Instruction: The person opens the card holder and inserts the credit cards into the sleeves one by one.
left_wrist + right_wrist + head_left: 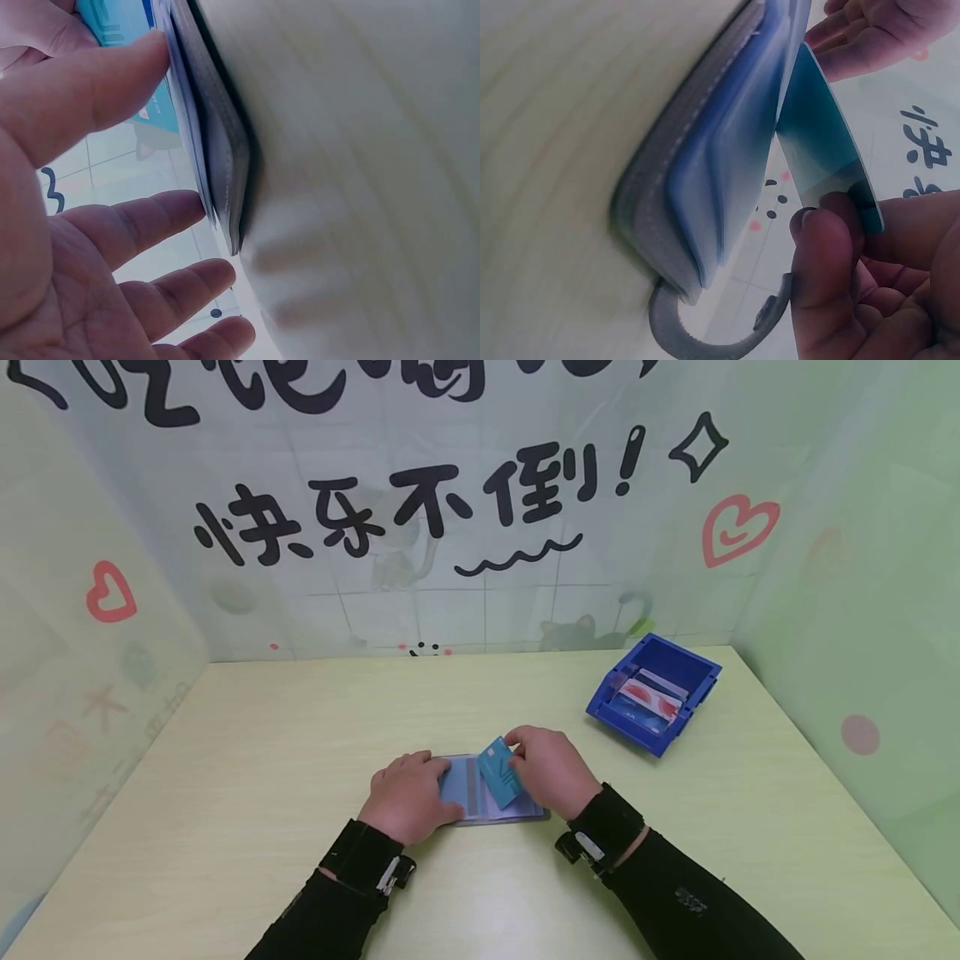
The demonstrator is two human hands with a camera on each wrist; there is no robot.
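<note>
Here the right hand (553, 770) pinched a teal card (498, 770) between thumb and fingers, its lower edge meeting the clear sleeves of an open grey card holder (480, 793) lying near the table's (262, 752) six o'clock edge. The left hand (408, 795), fingers straight, pressed the holder's left pages flat. At two o'clock stood a blue bin (656, 689) holding more cards
</note>
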